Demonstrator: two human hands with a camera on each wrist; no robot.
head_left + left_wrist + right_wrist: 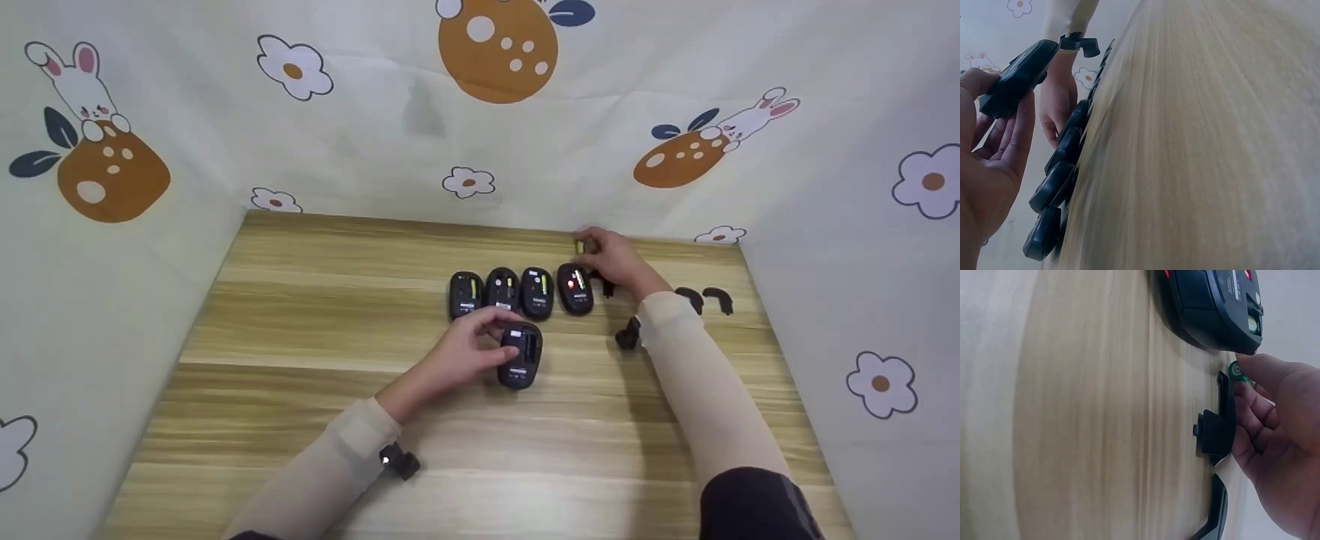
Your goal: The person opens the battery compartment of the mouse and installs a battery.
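My left hand [466,351] holds a black computer mouse [520,373] with its underside up, thumb across it and fingers behind. The battery slot of this mouse is uncovered and looks dark inside. Near the back edge of the table, my right hand [619,261] pinches a small battery [580,247] between thumb and fingers; its green-rimmed end [1235,371] shows in the right wrist view. Just beside the right hand's fingers lies a black battery cover [1220,433]. Left of that hand is an upturned mouse [575,301] with a red light and a battery in its slot.
More upturned mice [537,304] with batteries in their slots stand in a row left of the lit one. Loose black covers [718,300] lie to the right, partly behind my right wrist. A printed cloth wall [375,150] rises behind the wooden table [315,300].
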